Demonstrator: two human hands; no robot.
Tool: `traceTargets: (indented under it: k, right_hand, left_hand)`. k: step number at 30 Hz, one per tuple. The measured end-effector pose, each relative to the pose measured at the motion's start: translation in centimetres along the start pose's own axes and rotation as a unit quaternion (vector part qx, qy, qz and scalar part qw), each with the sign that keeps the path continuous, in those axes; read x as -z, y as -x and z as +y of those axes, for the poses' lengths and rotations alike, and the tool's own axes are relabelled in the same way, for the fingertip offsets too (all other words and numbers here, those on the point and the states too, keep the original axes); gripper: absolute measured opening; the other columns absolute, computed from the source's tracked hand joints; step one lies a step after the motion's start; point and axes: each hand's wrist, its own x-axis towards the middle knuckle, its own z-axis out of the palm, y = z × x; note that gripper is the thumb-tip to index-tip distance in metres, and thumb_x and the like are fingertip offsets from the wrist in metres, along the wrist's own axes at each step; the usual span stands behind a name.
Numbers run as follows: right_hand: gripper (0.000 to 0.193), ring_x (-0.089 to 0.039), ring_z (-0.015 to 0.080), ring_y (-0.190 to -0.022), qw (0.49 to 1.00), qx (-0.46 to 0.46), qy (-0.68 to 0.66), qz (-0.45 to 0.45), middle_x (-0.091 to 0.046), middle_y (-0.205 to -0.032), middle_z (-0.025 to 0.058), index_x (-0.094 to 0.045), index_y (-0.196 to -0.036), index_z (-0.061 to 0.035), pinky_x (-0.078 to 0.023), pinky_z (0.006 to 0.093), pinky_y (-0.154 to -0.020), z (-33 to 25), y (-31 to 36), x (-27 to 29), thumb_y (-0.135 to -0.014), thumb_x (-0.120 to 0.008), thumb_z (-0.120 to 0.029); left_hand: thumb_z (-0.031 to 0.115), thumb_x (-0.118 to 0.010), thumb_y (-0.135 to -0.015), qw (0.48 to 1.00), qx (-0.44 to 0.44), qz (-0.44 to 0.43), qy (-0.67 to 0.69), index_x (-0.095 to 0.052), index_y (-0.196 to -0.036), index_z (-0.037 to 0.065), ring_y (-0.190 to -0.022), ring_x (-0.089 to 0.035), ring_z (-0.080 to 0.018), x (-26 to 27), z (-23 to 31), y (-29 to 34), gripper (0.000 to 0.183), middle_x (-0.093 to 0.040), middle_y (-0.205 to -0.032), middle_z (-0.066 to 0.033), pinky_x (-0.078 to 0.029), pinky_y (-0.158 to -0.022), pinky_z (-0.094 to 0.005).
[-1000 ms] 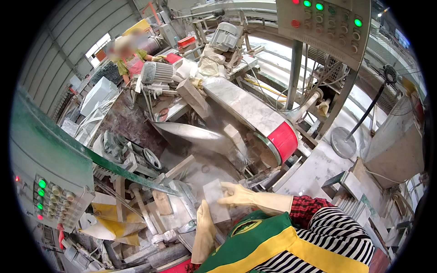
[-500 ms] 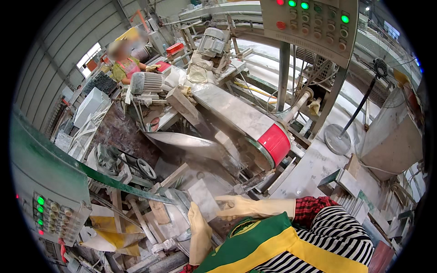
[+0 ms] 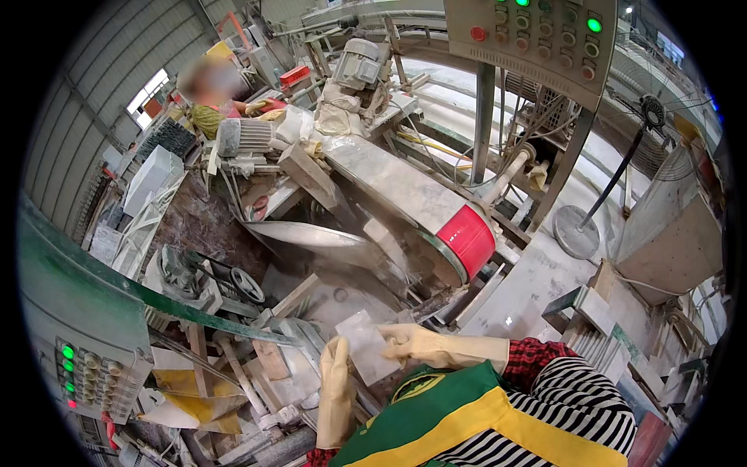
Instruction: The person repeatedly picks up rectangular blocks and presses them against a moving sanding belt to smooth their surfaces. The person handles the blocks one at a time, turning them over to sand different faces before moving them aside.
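Between my hands is a flat, pale stone tile (image 3: 364, 348), roughly rectangular and tilted, in front of the belt machine. My right hand (image 3: 408, 342), in a cream rubber glove, pinches the tile's right edge, thumb and fingers around it. My left hand (image 3: 334, 377), gloved the same, has its fingers bent at the tile's left edge; part of its grip is hidden from view. The belt machine's red-covered end (image 3: 467, 243) stands just beyond the tile, and a curved pale guard (image 3: 311, 233) lies to its left.
Control panels with lit buttons hang at upper right (image 3: 529, 39) and stand at lower left (image 3: 89, 366). A pedestal fan (image 3: 576, 232) is at right, near a stack of tiles (image 3: 599, 342). Another person (image 3: 210, 117) works at far left. A green curved bar (image 3: 179, 311) crosses at left.
The tile has come slightly nearer to me and turned. My right hand has shifted a little right, and its fingers have curled more. The other person's arms have moved.
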Motion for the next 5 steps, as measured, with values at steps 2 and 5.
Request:
traceTargets:
  k: [2, 5]
  right_hand:
    - [0.065, -0.051, 0.006, -0.073, 0.999, 0.007, 0.023, -0.042, -0.059, -0.086, -0.0015, -0.038, -0.149, -0.0067, -0.044, 0.0223, -0.063, -1.4, 1.0, -0.5, -0.091, -0.068, -0.012]
    - [0.065, -0.053, 0.0057, -0.076, 0.999, 0.014, 0.008, -0.044, -0.061, -0.088, -0.0017, -0.038, -0.149, -0.0083, -0.046, 0.0218, -0.065, -1.2, 1.3, -0.2, -0.092, -0.067, -0.014]
  left_hand:
    - [0.026, -0.058, -0.099, 0.998, 0.002, 0.028, 0.064, -0.06, -0.117, 0.003, -0.083, -0.057, -0.0087, -0.4, -0.2, -0.8, 0.029, -0.063, -0.098, -0.0035, -0.047, -0.069, -0.0248]
    - [0.029, -0.06, -0.098, 0.989, -0.009, 0.028, 0.142, -0.059, -0.118, 0.002, -0.091, -0.061, -0.0129, -2.0, -0.1, -1.5, 0.034, -0.064, -0.103, -0.0079, -0.052, -0.076, -0.0272]
